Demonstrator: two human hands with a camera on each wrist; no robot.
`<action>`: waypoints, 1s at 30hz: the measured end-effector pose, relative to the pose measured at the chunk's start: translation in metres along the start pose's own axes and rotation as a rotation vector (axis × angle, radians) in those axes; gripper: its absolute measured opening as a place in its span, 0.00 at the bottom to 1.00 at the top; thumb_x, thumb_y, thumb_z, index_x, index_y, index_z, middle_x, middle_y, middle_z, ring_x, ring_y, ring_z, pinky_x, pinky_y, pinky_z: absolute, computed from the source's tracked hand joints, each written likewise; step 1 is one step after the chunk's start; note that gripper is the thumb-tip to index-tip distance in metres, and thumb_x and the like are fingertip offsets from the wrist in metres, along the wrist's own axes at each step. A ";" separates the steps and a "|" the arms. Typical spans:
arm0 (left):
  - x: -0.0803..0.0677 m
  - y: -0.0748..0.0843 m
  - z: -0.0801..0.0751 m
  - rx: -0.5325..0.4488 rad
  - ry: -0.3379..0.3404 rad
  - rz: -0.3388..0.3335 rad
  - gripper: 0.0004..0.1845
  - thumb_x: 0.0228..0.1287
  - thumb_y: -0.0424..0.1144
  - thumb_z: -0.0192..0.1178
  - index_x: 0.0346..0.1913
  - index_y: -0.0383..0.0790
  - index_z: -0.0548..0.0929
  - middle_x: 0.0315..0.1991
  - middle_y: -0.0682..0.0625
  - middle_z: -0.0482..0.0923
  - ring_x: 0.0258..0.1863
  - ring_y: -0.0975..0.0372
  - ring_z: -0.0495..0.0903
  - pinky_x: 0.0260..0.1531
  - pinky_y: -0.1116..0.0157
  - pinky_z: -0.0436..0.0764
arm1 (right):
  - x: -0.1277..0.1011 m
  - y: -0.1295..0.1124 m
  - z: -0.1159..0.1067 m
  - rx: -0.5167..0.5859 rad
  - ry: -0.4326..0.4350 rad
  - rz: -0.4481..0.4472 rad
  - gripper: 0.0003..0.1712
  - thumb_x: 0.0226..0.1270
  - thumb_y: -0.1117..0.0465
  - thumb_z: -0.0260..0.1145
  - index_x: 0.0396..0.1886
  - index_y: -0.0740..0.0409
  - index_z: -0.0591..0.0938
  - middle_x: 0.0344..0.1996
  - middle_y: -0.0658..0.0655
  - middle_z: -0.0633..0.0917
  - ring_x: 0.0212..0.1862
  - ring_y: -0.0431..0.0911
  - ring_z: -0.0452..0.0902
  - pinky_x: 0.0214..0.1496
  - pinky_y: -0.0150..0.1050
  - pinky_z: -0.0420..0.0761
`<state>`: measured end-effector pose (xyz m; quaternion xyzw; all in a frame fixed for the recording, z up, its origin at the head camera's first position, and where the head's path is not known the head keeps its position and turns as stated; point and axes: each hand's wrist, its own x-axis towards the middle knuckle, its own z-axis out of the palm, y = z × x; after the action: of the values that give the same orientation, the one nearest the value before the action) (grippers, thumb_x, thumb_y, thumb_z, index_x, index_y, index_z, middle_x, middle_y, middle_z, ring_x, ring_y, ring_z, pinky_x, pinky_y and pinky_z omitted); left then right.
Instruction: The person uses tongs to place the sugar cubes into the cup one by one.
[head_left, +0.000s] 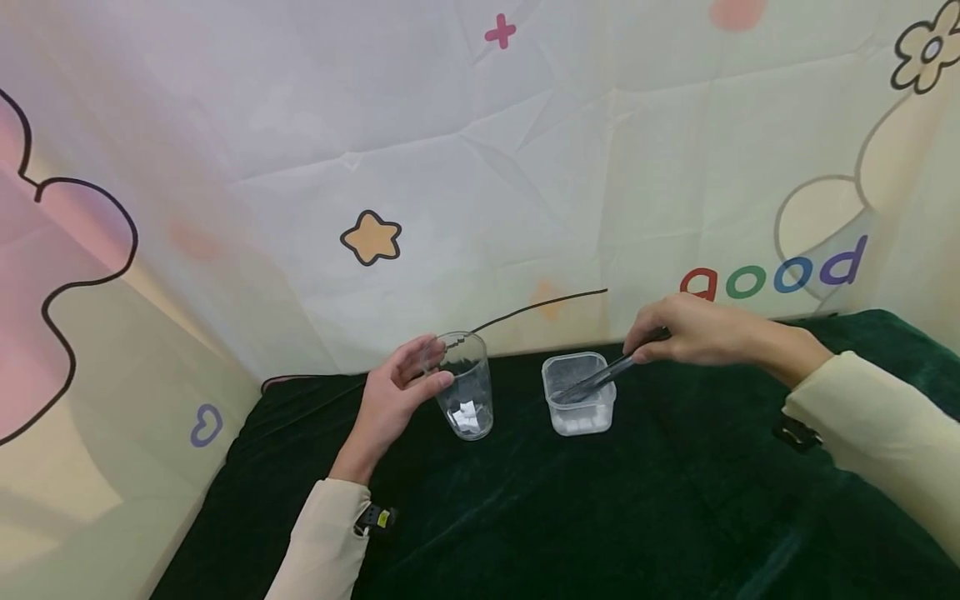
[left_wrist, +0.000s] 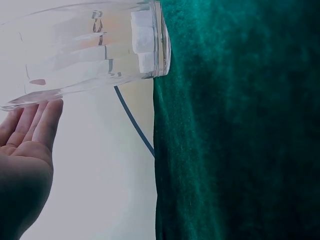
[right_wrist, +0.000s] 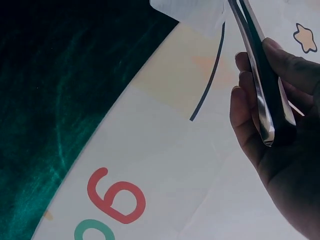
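A clear tall glass [head_left: 467, 392] stands upright on the dark green cloth with a few white cubes [left_wrist: 143, 42] at its bottom. My left hand [head_left: 393, 387] holds it near the rim, thumb in front and fingers at the side and back. To the right sits a small clear plastic tub [head_left: 579, 367] with several white cubes [head_left: 583, 419] inside. Metal tongs [head_left: 600, 379] slant down into this tub. Their bent end is gripped by my right hand [head_left: 693, 329], with thumb and fingers on opposite arms in the right wrist view. The tong tips are partly hidden by the tub wall.
Dark green cloth [head_left: 600, 517] covers the table. Just behind the glass and tub hangs a pale printed backdrop [head_left: 450, 183] with a star and the letters "good". Another stretch of it closes off the left side.
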<state>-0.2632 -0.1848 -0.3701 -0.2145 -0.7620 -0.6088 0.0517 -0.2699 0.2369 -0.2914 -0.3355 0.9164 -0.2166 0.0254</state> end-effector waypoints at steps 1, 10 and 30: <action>0.000 0.000 0.000 0.001 0.002 -0.001 0.32 0.74 0.37 0.68 0.77 0.40 0.71 0.73 0.45 0.76 0.71 0.56 0.76 0.65 0.66 0.78 | 0.001 0.000 0.001 0.000 -0.006 -0.007 0.08 0.72 0.64 0.74 0.48 0.55 0.92 0.41 0.45 0.87 0.41 0.43 0.79 0.49 0.47 0.83; 0.000 0.000 0.001 0.003 0.004 -0.005 0.33 0.74 0.37 0.68 0.78 0.37 0.70 0.72 0.47 0.77 0.71 0.56 0.76 0.64 0.66 0.78 | 0.009 0.000 0.004 -0.003 -0.051 -0.022 0.08 0.71 0.64 0.75 0.47 0.56 0.92 0.39 0.45 0.87 0.40 0.43 0.78 0.47 0.45 0.84; 0.001 -0.002 0.000 0.002 -0.002 -0.002 0.33 0.74 0.37 0.69 0.77 0.37 0.70 0.73 0.45 0.76 0.71 0.56 0.76 0.64 0.66 0.78 | 0.009 -0.002 0.011 -0.023 -0.037 -0.071 0.05 0.71 0.65 0.74 0.44 0.54 0.92 0.37 0.44 0.86 0.38 0.42 0.78 0.48 0.46 0.84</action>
<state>-0.2647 -0.1851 -0.3721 -0.2142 -0.7629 -0.6079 0.0505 -0.2736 0.2256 -0.3000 -0.3721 0.9057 -0.2007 0.0308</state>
